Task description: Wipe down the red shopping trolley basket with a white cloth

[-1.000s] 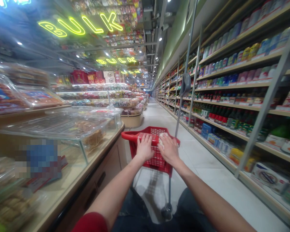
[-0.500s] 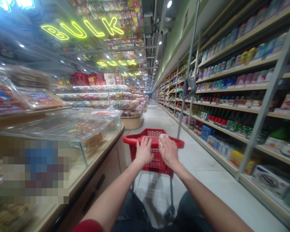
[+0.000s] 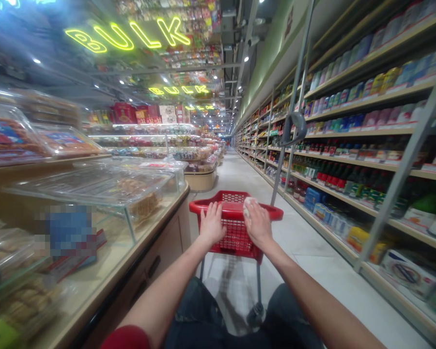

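Observation:
A red plastic shopping cart basket (image 3: 236, 237) stands in front of me, its rounded rim (image 3: 196, 207) facing me. My left hand (image 3: 212, 225) lies over the near rim with its fingers stretched out and holds nothing. To its right, my right hand (image 3: 258, 225) presses a crumpled white tissue or cloth (image 3: 249, 202) against the same rim. Part of the white piece is hidden under the fingers. Beneath the basket, thin dark legs run down to a caster wheel (image 3: 255, 314) between my knees.
At left, a bulk counter (image 3: 167, 232) with clear lids (image 3: 94, 182) runs close beside the cart. Tall shelves (image 3: 370, 167) of cans and bottles line the right. A grey pole with a loop handle (image 3: 294, 128) rises right of the cart. Tiled floor (image 3: 232, 169) stretches ahead.
My left hand has slid slightly left along the rim. The right hand stays on the white piece. The whole view has shifted slightly, with the cart now a little farther right.

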### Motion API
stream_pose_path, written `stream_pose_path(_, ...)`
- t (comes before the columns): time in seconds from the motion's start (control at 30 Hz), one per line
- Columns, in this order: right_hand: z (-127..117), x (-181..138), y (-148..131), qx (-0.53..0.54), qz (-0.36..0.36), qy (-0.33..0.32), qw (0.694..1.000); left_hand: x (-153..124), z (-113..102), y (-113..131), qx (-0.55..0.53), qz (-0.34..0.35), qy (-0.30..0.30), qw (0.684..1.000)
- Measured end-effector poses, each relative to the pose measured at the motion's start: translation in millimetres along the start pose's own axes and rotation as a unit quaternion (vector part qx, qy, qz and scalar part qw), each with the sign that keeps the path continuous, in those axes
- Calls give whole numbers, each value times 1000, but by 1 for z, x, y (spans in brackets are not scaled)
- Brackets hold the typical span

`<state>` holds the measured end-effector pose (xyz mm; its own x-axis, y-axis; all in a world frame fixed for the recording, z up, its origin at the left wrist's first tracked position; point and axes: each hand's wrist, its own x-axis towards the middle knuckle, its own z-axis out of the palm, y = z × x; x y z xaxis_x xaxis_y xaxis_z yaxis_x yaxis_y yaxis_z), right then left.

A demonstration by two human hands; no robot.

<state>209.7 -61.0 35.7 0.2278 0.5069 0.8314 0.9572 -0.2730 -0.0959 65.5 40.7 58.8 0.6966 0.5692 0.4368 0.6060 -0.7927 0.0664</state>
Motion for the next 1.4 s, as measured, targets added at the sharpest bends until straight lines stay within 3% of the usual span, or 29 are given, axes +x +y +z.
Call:
stream_pose_path(0.13, 7, 8, -35, 18, -74, -37, 996, -5, -3, 4, 5, 17, 1, 1000)
stream_pose_path(0.23, 2, 8, -31, 20, -92, -55, 994, -8, -5, 2, 2, 34, 6, 999)
stream_pose_path(0.4, -13, 3, 4, 11, 9, -38, 999, -6, -10, 3, -56, 28, 23, 998)
stream_pose_path(0.53, -9, 8, -9, 26, 22, -46, 998, 2, -17, 21, -136, -35, 112, 984)
stream_pose_path(0.6, -5, 12, -25, 45, 20, -62, 997, 5, -20, 33, -155, 1, 136, 979)
stream_pose_path(0.7, -5, 13, -34, 84, 36, -82, 992, 9, -21, 46, -162, 95, 97, 977)
stream_pose_path(0.8, -15, 6, -18, 92, 38, -101, 990, 14, -18, 54, -134, 106, 63, 983)
stream_pose_path(0.93, -31, -2, 13, 51, 43, -131, 989, 21, -10, 60, -56, 88, 82, 991)
stream_pose_path(1.1, -33, -3, 21, 32, 52, -120, 991, 20, -6, 42, -44, 88, 111, 989)
stream_pose_path(1.27, -26, -6, 16, 31, 60, -94, 993, 17, -12, 6, -57, 4, 151, 987)
stream_pose_path(1.4, -24, -9, 13, 23, 67, -89, 994, 15, -6, 25, -43, 73, 150, 985)
